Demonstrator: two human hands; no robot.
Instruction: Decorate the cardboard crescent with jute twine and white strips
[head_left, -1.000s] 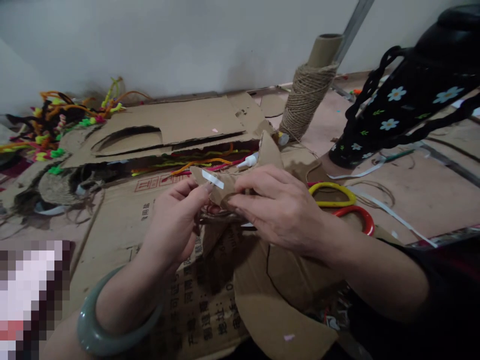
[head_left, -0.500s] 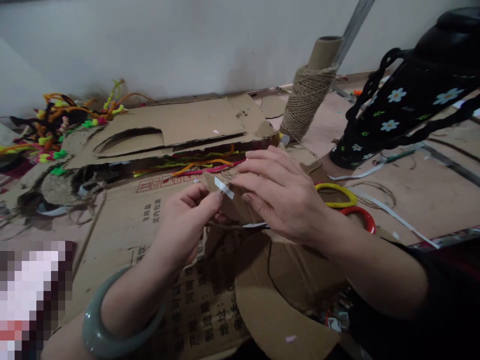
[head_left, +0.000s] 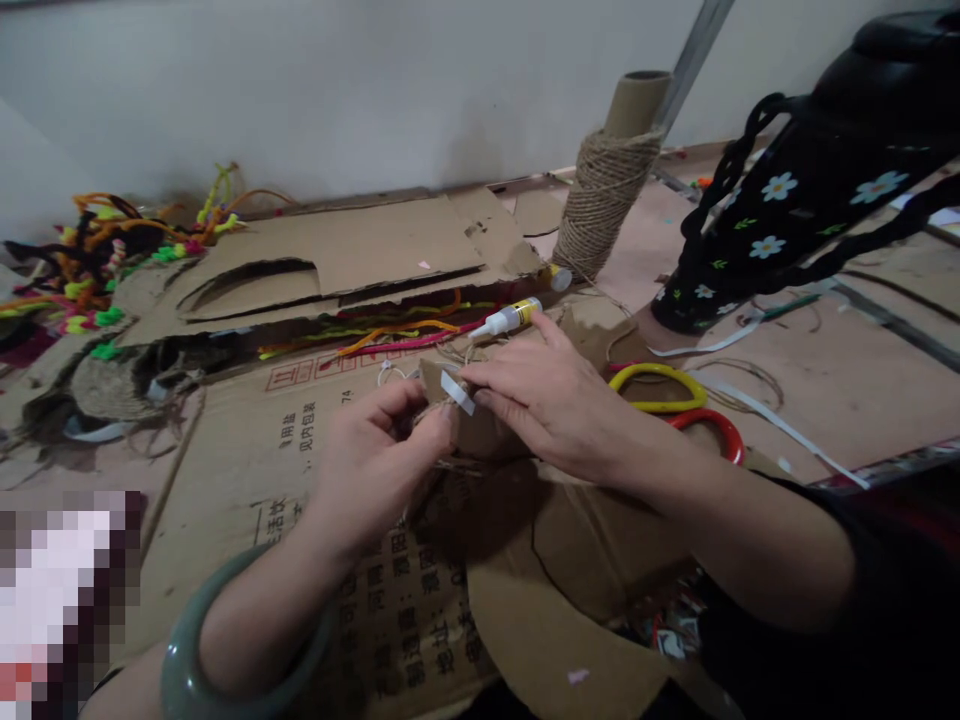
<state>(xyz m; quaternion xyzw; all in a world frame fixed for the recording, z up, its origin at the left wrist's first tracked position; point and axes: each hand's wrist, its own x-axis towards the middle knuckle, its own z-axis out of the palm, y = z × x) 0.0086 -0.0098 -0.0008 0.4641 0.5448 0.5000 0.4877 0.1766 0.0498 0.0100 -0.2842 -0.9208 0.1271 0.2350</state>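
A small cardboard piece point(head_left: 480, 436) with a short white strip point(head_left: 457, 392) across it is pinched between the thumb and fingers of my left hand point(head_left: 386, 450). The thumb and a finger of my right hand point(head_left: 559, 405) close at the strip's right side, on the same piece; exactly what they grip is partly hidden. My right index finger stretches out toward a small glue bottle point(head_left: 514, 317) with a white nozzle and yellow end, which lies just beyond that hand. Thin twine shows around the piece and below my fingers.
Beneath my hands lies a printed cardboard sheet point(head_left: 247, 500), with a curved cardboard cutout point(head_left: 555, 640) in front. Yellow-and-red-handled scissors point(head_left: 660, 388) sit at the right. Behind stand a twine roll point(head_left: 607, 195) and a black flowered bottle point(head_left: 780, 220). Colourful pipe cleaners point(head_left: 105, 250) pile up at the left.
My right hand has lowered and its fingers have closed in at the white strip, uncovering the glue bottle behind it. The strip has shifted slightly right and down; my left hand keeps its hold.
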